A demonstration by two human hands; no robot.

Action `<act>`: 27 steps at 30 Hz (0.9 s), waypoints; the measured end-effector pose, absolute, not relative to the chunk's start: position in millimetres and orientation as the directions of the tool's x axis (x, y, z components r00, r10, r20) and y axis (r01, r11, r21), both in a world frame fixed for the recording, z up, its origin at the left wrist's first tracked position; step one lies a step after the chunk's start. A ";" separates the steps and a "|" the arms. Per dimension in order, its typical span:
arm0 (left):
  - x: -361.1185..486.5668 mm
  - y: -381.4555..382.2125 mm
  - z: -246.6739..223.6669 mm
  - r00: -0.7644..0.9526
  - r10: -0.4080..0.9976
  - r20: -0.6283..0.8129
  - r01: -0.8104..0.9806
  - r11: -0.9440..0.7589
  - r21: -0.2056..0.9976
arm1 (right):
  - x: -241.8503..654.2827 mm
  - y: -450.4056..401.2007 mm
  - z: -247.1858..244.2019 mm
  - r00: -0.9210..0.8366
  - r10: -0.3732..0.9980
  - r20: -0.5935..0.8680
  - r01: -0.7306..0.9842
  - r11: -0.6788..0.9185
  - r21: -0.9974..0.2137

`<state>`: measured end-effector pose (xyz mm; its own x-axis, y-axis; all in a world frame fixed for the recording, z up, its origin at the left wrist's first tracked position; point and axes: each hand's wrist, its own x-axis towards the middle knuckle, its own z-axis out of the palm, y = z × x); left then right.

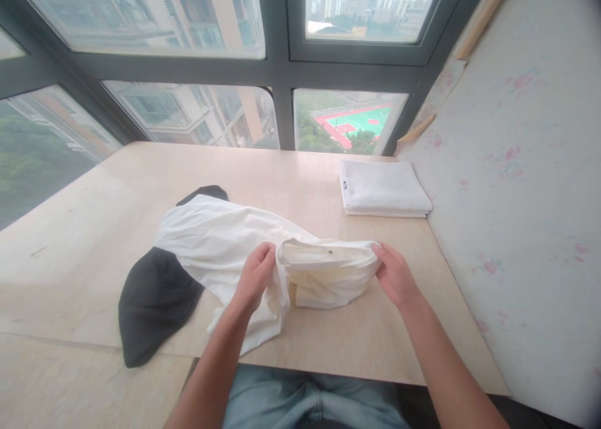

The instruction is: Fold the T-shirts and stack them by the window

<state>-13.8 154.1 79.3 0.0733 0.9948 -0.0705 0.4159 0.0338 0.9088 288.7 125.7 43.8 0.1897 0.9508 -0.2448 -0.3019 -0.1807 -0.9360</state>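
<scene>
A white garment [225, 228] lies stretched across the wooden table, its far left end beside dark grey cloth parts [154, 304]. My left hand [257, 272] is closed on the white cloth near the middle, at one side of a raised, open edge. My right hand [393, 272] pinches the other end of that edge at the right. Between the hands the edge is held stretched, with a small dark button or snap showing and a cream-coloured inside. The lower part of the cloth hangs onto the tabletop.
A folded white stack [385, 188] lies at the back right of the table [366, 347], near the floral wall [521, 228]. Window frames [282, 72] stand along the back edge. My legs in jeans [310, 397] are at the front edge.
</scene>
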 end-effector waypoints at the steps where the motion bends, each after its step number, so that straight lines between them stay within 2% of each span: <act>1: -20.5 154.2 81.8 0.058 0.996 -0.073 0.401 0.043 0.915 | 287.6 124.5 52.5 0.167 0.951 -0.259 -0.305 -0.200 -0.931; 5: -36.0 154.6 82.2 0.053 0.997 -0.062 0.414 0.035 0.910 | 284.4 122.1 78.1 0.154 0.963 -0.222 -0.277 -0.174 -0.945; 10: -32.3 142.3 68.7 0.068 0.995 -0.074 0.531 0.026 0.847 | 277.8 113.4 78.4 0.245 0.953 -0.181 -0.206 -0.131 -0.970; 13: -19.6 129.6 65.8 0.053 0.994 -0.090 0.607 0.040 0.793 | 270.4 101.4 78.2 0.178 0.961 -0.213 -0.250 -0.165 -0.954; 15: -7.1 124.2 67.5 0.072 0.997 -0.005 0.702 -0.047 0.711 | 265.2 92.7 82.3 0.098 0.967 -0.234 -0.283 -0.198 -0.938; 17: 7.3 122.7 70.5 0.121 0.985 0.124 0.796 -0.171 0.580 | 261.0 84.8 87.7 0.018 0.967 -0.253 -0.301 -0.236 -0.924; 19: 21.0 124.3 72.7 0.175 0.970 0.169 0.847 -0.236 0.476 | 259.1 78.0 92.2 -0.042 0.967 -0.251 -0.286 -0.252 -0.924; 23: 36.4 127.1 70.4 0.284 0.957 0.051 0.847 -0.276 0.454 | 262.9 68.5 97.3 -0.039 0.986 -0.160 -0.115 -0.163 -0.980; 27: 32.1 119.2 63.0 0.475 0.880 0.010 0.723 -0.397 0.566 | 272.5 68.8 100.3 0.108 0.993 -0.040 0.270 -0.068 -0.960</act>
<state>32.1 119.2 63.0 0.4754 0.8797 0.0098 0.7226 -0.3968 0.5660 272.5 68.8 100.3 0.1077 0.9934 -0.0401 0.2702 -0.0680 -0.9604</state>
